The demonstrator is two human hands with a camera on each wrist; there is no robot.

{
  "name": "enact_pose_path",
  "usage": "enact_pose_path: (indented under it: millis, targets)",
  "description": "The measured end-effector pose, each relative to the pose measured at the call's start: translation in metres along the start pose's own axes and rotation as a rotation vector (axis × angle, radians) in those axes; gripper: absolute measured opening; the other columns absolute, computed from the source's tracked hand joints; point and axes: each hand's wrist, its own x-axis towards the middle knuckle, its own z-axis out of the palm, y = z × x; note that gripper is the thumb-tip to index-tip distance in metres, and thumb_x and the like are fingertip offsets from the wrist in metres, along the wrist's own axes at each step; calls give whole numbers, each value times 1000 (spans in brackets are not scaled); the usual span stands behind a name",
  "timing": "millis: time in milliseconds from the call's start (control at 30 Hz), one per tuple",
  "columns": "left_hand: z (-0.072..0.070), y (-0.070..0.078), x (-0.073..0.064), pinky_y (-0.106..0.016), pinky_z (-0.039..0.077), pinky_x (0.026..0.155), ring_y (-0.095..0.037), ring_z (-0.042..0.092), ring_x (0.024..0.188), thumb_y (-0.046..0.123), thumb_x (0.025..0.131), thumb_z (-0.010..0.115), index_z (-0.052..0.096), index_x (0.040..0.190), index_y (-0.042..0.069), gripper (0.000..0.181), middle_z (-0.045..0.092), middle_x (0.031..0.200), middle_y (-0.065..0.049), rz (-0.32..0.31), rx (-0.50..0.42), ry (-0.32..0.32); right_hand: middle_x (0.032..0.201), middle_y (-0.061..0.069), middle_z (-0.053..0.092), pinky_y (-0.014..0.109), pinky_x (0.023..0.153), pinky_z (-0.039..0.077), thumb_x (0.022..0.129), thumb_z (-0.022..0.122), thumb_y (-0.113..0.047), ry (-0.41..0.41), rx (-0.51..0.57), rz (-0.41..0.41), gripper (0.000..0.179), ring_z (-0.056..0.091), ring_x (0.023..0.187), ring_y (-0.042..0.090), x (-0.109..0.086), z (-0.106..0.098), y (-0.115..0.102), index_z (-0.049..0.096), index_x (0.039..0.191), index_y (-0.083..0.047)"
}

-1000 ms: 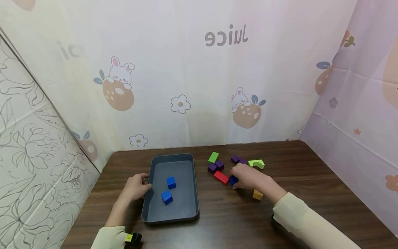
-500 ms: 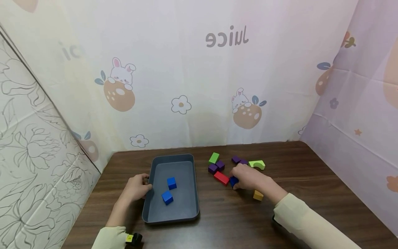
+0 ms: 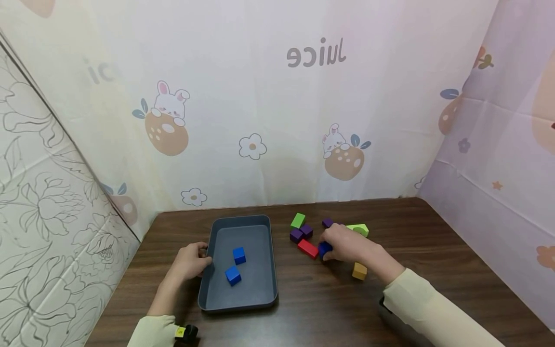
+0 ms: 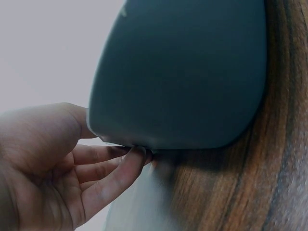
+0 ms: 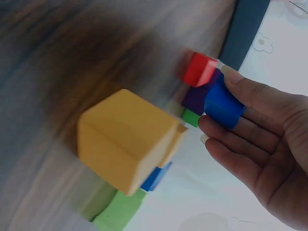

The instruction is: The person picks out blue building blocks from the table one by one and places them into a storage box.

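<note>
My right hand [image 3: 347, 242] pinches a blue block [image 5: 224, 102] between thumb and fingers, close beside a red block [image 3: 308, 249]. On the left, my left hand [image 3: 190, 261] grips the side wall of a dark grey tray [image 3: 273, 270]. The left wrist view has the thumb up at the rim and the fingers [image 4: 118, 180] curled at the tray's underside. Two blue cubes, one farther back [image 3: 239, 255] and one nearer [image 3: 232, 275], lie inside the tray. Just under my right wrist is a yellow block [image 3: 359, 271].
Behind the red block sit two purple blocks [image 3: 297, 235] and a green block [image 3: 297, 220]. Another purple block [image 3: 327, 222] and a lime arch block [image 3: 359, 229] lie behind my right hand. A patterned curtain [image 3: 295, 168] hangs at the table's back edge.
My right hand has risen slightly with the blue block, and now covers one purple block behind it. My left hand and the tray have stayed in place.
</note>
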Motion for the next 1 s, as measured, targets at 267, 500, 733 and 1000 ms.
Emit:
enact_pose_path:
  millis: [267,500,733,1000]
  targets:
    - [0,0,-1,-37,65,57,-22,73,71,3,93,69,57,137,-17,50,75,96,-14,-2,4,2,98,1,76,37,78,65,84,91,-17,47,28,-59,31,66,81,12,-2,-12,-10,81,111,-6]
    - [0,0,0,-37,65,56,-21,72,68,3,93,69,57,137,-17,50,75,94,-13,-2,1,3,98,2,75,32,76,65,86,90,-16,65,51,-74,32,66,81,14,-2,-19,-21,80,114,-5]
    - [0,0,0,-36,64,56,-21,72,67,3,93,69,57,137,-17,50,74,96,-15,-3,5,-1,103,2,77,27,77,63,85,90,-12,100,58,-114,33,67,84,10,0,-25,-32,80,116,-6]
    - [-1,-1,0,-37,65,56,-22,73,68,3,93,68,57,138,-16,50,75,101,-19,-6,4,-5,106,3,79,30,82,65,85,91,-16,130,32,-166,35,71,91,11,8,-30,-48,80,118,-8]
